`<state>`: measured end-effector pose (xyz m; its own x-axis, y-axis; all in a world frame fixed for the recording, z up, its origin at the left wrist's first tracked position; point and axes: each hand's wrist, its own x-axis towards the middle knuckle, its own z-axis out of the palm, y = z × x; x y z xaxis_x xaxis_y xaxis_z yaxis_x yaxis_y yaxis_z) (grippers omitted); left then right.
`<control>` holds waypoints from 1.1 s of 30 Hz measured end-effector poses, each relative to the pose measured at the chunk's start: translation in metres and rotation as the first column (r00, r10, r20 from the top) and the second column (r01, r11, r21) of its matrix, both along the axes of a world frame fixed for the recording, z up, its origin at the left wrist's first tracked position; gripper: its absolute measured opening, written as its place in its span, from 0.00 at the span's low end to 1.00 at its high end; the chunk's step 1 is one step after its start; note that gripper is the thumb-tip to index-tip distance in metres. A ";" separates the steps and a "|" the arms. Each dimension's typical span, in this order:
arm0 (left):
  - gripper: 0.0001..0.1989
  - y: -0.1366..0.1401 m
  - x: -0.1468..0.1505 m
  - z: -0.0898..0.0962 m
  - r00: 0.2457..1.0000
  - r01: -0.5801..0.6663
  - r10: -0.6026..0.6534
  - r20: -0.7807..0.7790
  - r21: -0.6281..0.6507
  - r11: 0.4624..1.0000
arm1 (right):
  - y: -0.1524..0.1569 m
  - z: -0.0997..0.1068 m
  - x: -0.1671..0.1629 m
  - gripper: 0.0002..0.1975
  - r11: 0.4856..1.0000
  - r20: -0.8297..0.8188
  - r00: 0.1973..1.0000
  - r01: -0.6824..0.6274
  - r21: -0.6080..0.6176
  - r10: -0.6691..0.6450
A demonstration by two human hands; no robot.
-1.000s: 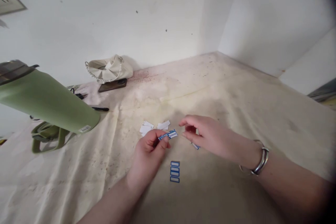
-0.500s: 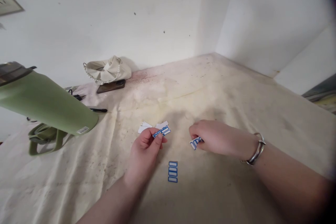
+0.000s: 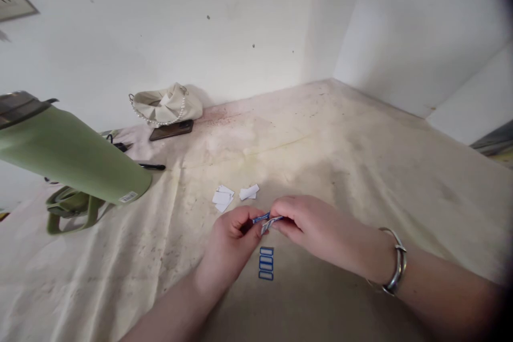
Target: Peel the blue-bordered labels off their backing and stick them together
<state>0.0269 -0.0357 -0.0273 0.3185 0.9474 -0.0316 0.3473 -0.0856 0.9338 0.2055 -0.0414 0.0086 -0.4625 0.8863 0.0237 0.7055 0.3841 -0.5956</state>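
Note:
Between thumb and fingers, my left hand pinches a small blue-and-white label sheet. Close against it on the right, my right hand grips another label sheet, which is tilted and partly covered by the fingers. The fingertips of both hands almost meet, and the two sheets overlap from my viewpoint. On the cloth just below lies a strip of blue-framed labels. Beyond my left hand are a pile of white paper pieces and a smaller pile of white slips.
A large green tumbler stands at the left, with a green strap-like item by its base. Farther back are a cream bag with a pearl chain, a phone and a black pen. Creased cloth covers the table up to the walls.
My right hand has moved left with its label sheet and now meets my left hand. The left hand has shifted slightly right and down, uncovering more of the white paper pieces.

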 end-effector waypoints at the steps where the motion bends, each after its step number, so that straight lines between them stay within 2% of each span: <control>1: 0.05 0.000 0.000 0.001 1.000 0.009 -0.009 0.005 -0.002 1.000 | 0.001 -0.001 0.000 0.09 1.000 0.010 1.000 0.020 -0.001 -0.020; 8: 0.05 -0.002 -0.001 0.003 0.999 0.050 -0.050 0.001 -0.028 0.998 | 0.006 -0.006 0.004 0.12 0.993 0.103 0.990 0.089 0.079 -0.097; 12: 0.05 -0.002 0.000 0.002 0.998 0.054 -0.053 0.020 -0.012 0.998 | 0.008 -0.011 0.006 0.08 0.987 0.077 0.988 0.128 0.102 -0.136; 15: 0.04 -0.002 0.000 0.002 0.999 0.052 -0.052 0.016 0.001 0.999 | 0.009 -0.011 0.008 0.07 0.989 -0.009 0.991 0.133 0.062 -0.132; 19: 0.05 -0.001 -0.001 0.005 0.998 0.056 -0.056 -0.020 0.013 0.998 | 0.011 -0.010 0.008 0.02 0.998 -0.037 0.999 0.022 -0.051 -0.024; 25: 0.09 -0.002 -0.001 0.005 0.991 0.121 -0.122 0.053 0.019 0.992 | 0.011 -0.009 0.008 0.06 0.997 -0.027 0.999 0.031 -0.069 -0.033; 27: 0.06 -0.003 0.000 0.003 0.995 0.097 -0.096 -0.020 0.059 0.994 | 0.011 -0.008 0.008 0.06 0.997 -0.030 0.999 0.032 -0.072 -0.034; 29: 0.04 -0.002 -0.001 0.001 0.988 0.061 -0.037 -0.149 0.158 0.986 | 0.010 -0.008 0.007 0.05 0.996 -0.043 0.999 0.023 -0.081 -0.027; 31: 0.04 0.000 -0.003 -0.001 0.964 0.055 0.037 -0.264 0.334 0.941 | 0.011 -0.008 0.007 0.02 0.997 -0.061 0.997 0.035 -0.075 -0.039; 33: 0.06 0.004 -0.006 -0.002 0.924 0.095 0.106 -0.368 0.490 0.867 | 0.012 -0.008 0.007 0.04 0.996 -0.073 0.994 0.082 -0.039 -0.085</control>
